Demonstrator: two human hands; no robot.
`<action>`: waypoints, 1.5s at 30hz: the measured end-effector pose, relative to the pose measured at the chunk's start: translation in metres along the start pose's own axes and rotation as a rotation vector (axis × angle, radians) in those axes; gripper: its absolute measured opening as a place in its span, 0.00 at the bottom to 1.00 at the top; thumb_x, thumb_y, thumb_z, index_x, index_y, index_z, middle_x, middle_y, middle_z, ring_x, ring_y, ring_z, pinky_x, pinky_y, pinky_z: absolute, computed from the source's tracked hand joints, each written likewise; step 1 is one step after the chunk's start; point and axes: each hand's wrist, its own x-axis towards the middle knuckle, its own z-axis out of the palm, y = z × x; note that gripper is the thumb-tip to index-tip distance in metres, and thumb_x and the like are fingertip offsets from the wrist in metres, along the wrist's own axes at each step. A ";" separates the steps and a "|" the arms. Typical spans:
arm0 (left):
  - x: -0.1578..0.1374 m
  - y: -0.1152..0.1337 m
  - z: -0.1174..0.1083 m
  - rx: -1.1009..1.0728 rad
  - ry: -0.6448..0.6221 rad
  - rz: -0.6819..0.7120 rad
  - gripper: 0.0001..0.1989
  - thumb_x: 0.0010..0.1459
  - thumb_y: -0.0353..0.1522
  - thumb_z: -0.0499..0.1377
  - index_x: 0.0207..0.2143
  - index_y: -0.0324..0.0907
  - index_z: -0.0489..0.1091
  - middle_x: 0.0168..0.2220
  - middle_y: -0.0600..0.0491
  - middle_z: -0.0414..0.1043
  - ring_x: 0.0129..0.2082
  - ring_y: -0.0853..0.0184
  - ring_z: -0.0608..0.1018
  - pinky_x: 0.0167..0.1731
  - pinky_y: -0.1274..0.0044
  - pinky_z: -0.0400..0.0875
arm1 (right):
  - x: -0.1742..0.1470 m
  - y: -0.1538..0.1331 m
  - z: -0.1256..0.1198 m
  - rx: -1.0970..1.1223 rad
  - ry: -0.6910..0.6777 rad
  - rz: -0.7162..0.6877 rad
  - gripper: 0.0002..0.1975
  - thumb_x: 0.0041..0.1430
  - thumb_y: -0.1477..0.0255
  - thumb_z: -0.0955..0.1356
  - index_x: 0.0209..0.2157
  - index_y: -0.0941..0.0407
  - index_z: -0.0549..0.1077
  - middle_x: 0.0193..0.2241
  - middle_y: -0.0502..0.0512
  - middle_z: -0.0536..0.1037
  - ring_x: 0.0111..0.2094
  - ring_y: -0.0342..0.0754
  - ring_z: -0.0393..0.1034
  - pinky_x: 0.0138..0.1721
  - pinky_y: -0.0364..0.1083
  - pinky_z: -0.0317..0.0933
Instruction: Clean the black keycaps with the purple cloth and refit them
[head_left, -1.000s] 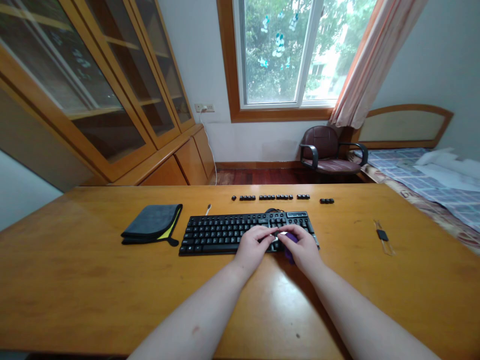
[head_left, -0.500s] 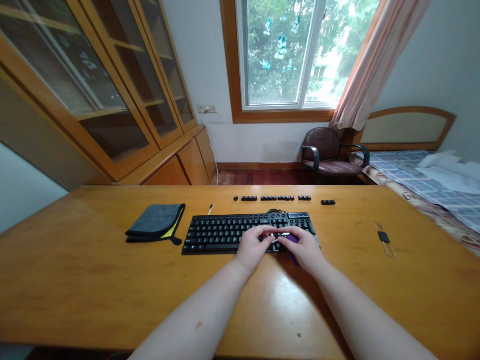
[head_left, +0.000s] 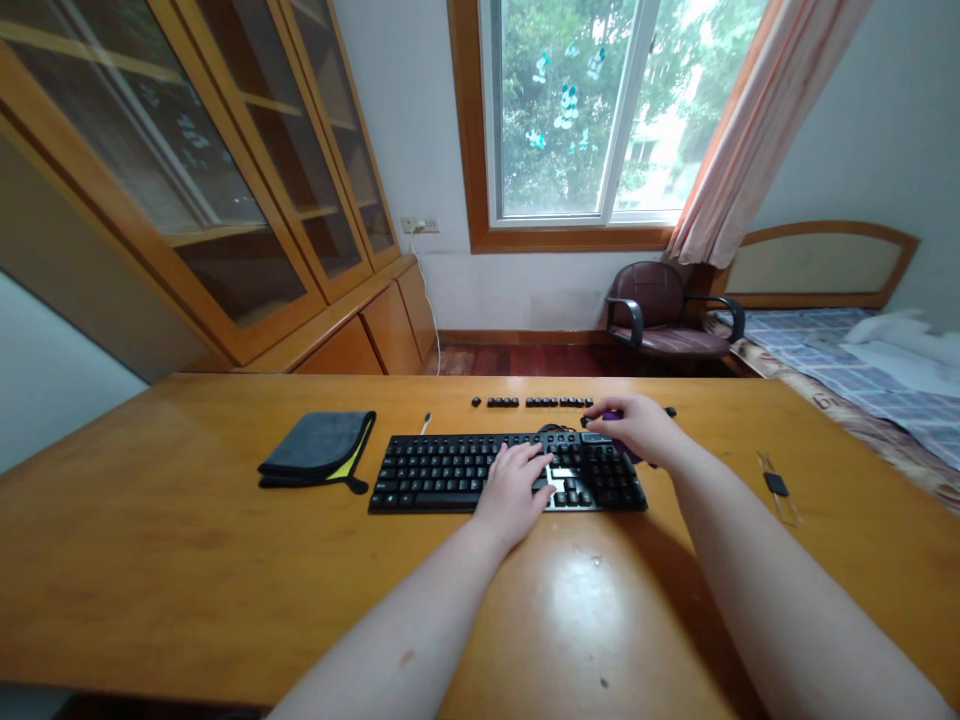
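A black keyboard [head_left: 435, 470] lies on the wooden desk, and a light patch without keycaps [head_left: 556, 478] shows right of its middle. My left hand [head_left: 514, 485] rests on it beside that patch, fingers spread and holding nothing. Over the keyboard's upper right edge, my right hand [head_left: 634, 425] is closed, with a small black keycap [head_left: 586, 421] at its fingertips. Something purple [head_left: 626, 452] shows under that palm; its kind is hidden. Behind the keyboard stands a row of loose keycaps [head_left: 541, 402], its right part covered by my right hand.
A folded grey cloth [head_left: 319, 447] with a yellow inside lies left of the keyboard. A small white stick with a dark tip [head_left: 427, 422] lies behind the keyboard. Far right is a wire keycap puller [head_left: 776, 484]. Beyond the desk stand a chair [head_left: 649, 300] and a bed.
My hands were together over the keyboard, fingertips meeting. The right hand has moved forward toward the keycap row, the purple thing with it. My left hand has opened and lowered onto the keys.
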 end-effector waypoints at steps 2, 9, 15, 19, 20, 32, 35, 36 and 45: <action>-0.001 -0.001 0.001 0.021 -0.017 -0.008 0.21 0.49 0.32 0.61 0.47 0.47 0.67 0.52 0.49 0.66 0.54 0.59 0.64 0.57 0.58 0.48 | 0.012 0.012 0.002 0.018 -0.090 0.019 0.08 0.42 0.71 0.71 0.28 0.56 0.78 0.21 0.51 0.76 0.19 0.42 0.66 0.20 0.40 0.58; -0.002 -0.003 0.004 0.011 -0.020 -0.040 0.19 0.50 0.31 0.60 0.47 0.46 0.68 0.51 0.48 0.66 0.53 0.58 0.65 0.57 0.58 0.48 | 0.025 0.042 0.016 0.040 -0.279 0.219 0.10 0.45 0.71 0.70 0.33 0.56 0.78 0.10 0.47 0.68 0.11 0.40 0.58 0.12 0.39 0.52; -0.002 -0.005 0.005 -0.022 -0.010 -0.033 0.18 0.50 0.30 0.59 0.45 0.46 0.69 0.50 0.49 0.67 0.53 0.59 0.66 0.57 0.59 0.49 | 0.022 0.037 0.006 0.043 -0.302 0.261 0.11 0.47 0.70 0.69 0.35 0.56 0.78 0.09 0.45 0.65 0.08 0.38 0.55 0.09 0.38 0.48; -0.002 -0.005 0.005 -0.013 -0.007 -0.026 0.17 0.50 0.30 0.60 0.45 0.46 0.69 0.50 0.48 0.67 0.52 0.59 0.66 0.57 0.59 0.49 | 0.020 0.033 0.007 0.045 -0.296 0.271 0.11 0.47 0.71 0.69 0.35 0.57 0.78 0.08 0.45 0.64 0.08 0.38 0.55 0.09 0.39 0.48; -0.002 -0.005 0.004 -0.013 -0.009 -0.026 0.17 0.50 0.30 0.60 0.45 0.46 0.69 0.50 0.48 0.67 0.52 0.59 0.66 0.57 0.59 0.49 | 0.020 0.033 0.008 0.041 -0.290 0.273 0.11 0.47 0.71 0.69 0.34 0.57 0.78 0.08 0.45 0.64 0.08 0.39 0.55 0.09 0.39 0.48; -0.002 -0.004 0.003 -0.028 -0.015 -0.042 0.17 0.50 0.30 0.59 0.45 0.47 0.69 0.50 0.49 0.67 0.52 0.60 0.67 0.57 0.59 0.48 | 0.021 0.029 0.018 -0.147 -0.191 0.200 0.08 0.43 0.74 0.70 0.29 0.56 0.79 0.11 0.48 0.69 0.12 0.40 0.60 0.14 0.40 0.53; -0.002 -0.004 0.004 -0.024 -0.016 -0.044 0.16 0.51 0.31 0.59 0.45 0.46 0.69 0.50 0.49 0.67 0.52 0.60 0.66 0.57 0.59 0.48 | 0.021 0.031 0.020 -0.185 -0.183 0.187 0.09 0.42 0.73 0.70 0.30 0.56 0.79 0.12 0.49 0.70 0.12 0.41 0.61 0.15 0.40 0.53; -0.002 -0.005 0.004 -0.023 -0.016 -0.044 0.16 0.51 0.31 0.59 0.45 0.46 0.69 0.50 0.49 0.67 0.52 0.60 0.67 0.57 0.59 0.48 | 0.021 0.031 0.020 -0.196 -0.178 0.177 0.09 0.42 0.73 0.70 0.30 0.55 0.79 0.12 0.49 0.71 0.12 0.41 0.61 0.15 0.40 0.54; -0.003 -0.005 0.005 -0.002 -0.022 -0.038 0.16 0.51 0.31 0.59 0.45 0.46 0.69 0.50 0.50 0.67 0.52 0.60 0.66 0.58 0.60 0.48 | 0.021 0.029 0.020 -0.282 -0.186 0.130 0.09 0.43 0.73 0.70 0.30 0.55 0.79 0.15 0.51 0.74 0.15 0.42 0.63 0.18 0.41 0.55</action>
